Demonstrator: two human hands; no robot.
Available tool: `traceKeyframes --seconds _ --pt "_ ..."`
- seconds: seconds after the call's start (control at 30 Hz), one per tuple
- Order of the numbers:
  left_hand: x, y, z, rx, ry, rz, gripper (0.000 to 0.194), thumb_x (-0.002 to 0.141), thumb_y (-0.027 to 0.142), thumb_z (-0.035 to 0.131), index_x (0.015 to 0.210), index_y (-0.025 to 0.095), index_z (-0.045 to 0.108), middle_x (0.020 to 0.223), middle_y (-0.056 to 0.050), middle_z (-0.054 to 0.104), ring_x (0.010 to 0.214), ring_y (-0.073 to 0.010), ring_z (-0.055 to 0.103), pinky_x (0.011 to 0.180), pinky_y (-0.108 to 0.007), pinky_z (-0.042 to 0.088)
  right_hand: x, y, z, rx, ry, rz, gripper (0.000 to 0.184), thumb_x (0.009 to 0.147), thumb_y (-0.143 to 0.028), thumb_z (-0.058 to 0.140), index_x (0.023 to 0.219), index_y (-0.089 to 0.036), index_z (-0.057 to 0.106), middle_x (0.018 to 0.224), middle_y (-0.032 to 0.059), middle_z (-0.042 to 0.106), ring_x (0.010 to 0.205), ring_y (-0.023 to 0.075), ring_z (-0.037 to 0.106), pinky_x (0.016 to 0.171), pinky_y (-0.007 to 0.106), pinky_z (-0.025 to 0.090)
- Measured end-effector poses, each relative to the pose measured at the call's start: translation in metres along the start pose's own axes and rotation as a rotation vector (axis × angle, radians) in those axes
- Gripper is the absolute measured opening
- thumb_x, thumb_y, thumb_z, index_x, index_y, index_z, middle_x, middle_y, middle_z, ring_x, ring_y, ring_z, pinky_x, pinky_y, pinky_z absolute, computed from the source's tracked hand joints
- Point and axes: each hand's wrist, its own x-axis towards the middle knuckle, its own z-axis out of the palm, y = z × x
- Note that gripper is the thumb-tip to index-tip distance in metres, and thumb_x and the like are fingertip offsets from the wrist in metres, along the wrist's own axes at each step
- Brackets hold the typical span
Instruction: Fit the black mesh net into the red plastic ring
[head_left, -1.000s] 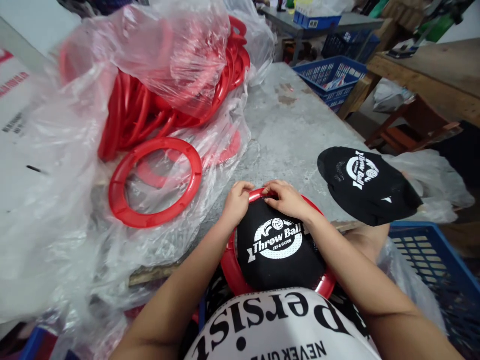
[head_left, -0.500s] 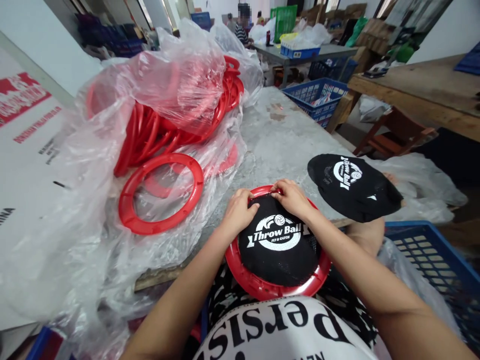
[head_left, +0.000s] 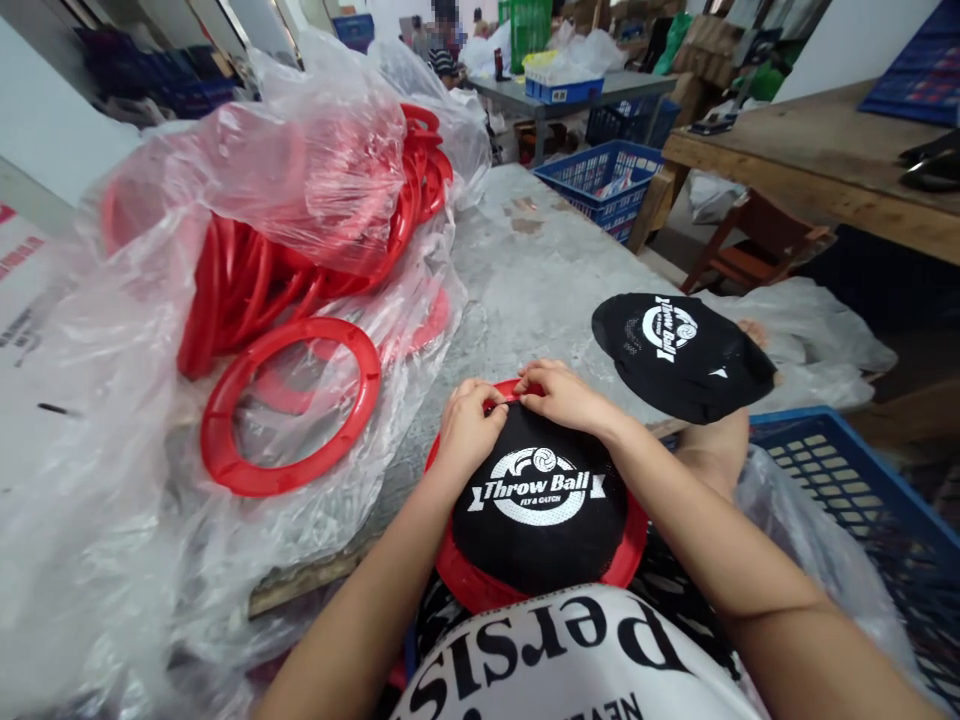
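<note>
A black mesh cloth disc (head_left: 532, 545) printed "Throw Ball" lies across a red plastic ring (head_left: 626, 555), which rests against my lap and the table edge. At the ring's far side, my left hand (head_left: 471, 425) pinches the cloth's edge against the rim. Close beside it, my right hand (head_left: 564, 398) pinches the same edge, its fingertips almost meeting the left ones. Whether the cloth is tucked into the rim there is hidden by the fingers. Another black printed cloth piece (head_left: 682, 355) lies to the right, partly over the table corner.
To the left, a single red ring (head_left: 217, 455) lies on clear plastic sheeting (head_left: 150, 560). Behind it, several red rings (head_left: 300, 285) are heaped in a plastic bag. A blue crate (head_left: 817, 420) stands at my right. A grey table (head_left: 517, 270) spreads ahead.
My left hand has come closer to my right along the far rim. The printed logo now sits more level and uncovered. The whole view has shifted slightly to the right.
</note>
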Motion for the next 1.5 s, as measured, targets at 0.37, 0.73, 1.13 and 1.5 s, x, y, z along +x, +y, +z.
traceKeyframes --seconds 0.37,0.73,1.13,1.5 --pt "0.001 0.003 0.001 -0.005 -0.004 -0.094 0.005 0.081 0.018 0.064 0.080 0.022 0.066 0.110 -0.003 0.064 0.109 -0.0227 0.058 0.102 -0.042 0.042 0.012 0.007 0.013 0.240 0.003 0.054 0.020 0.087 -0.003 0.071 0.076 -0.018 0.063 0.089 -0.0017 0.064 0.083 0.0174 0.059 0.072 0.024 0.040" --pt "0.005 0.002 0.005 -0.004 0.028 -0.103 0.009 0.086 0.021 0.059 0.078 0.022 0.063 0.108 -0.003 0.066 0.107 -0.0215 0.058 0.100 -0.041 0.042 0.002 -0.005 0.019 0.066 0.154 0.133 0.016 0.091 -0.012 0.072 0.082 -0.021 0.062 0.090 -0.0015 0.065 0.091 0.0219 0.057 0.077 0.031 0.038" --pt "0.009 -0.001 0.010 0.042 0.014 -0.117 0.013 0.086 0.017 0.056 0.074 0.021 0.060 0.101 -0.004 0.065 0.104 -0.0219 0.058 0.099 -0.040 0.043 0.004 -0.006 0.026 -0.050 0.150 0.155 0.019 0.093 -0.012 0.068 0.080 -0.021 0.058 0.089 -0.0004 0.064 0.089 0.0224 0.057 0.077 0.033 0.038" --pt "0.011 0.000 -0.003 0.015 -0.084 -0.104 0.018 0.089 0.013 0.045 0.091 0.021 0.061 0.106 -0.005 0.065 0.109 -0.0208 0.059 0.103 -0.039 0.044 0.004 -0.003 0.025 -0.096 0.131 0.127 0.010 0.097 -0.016 0.061 0.088 -0.020 0.060 0.093 0.0022 0.064 0.091 0.0241 0.057 0.077 0.033 0.038"
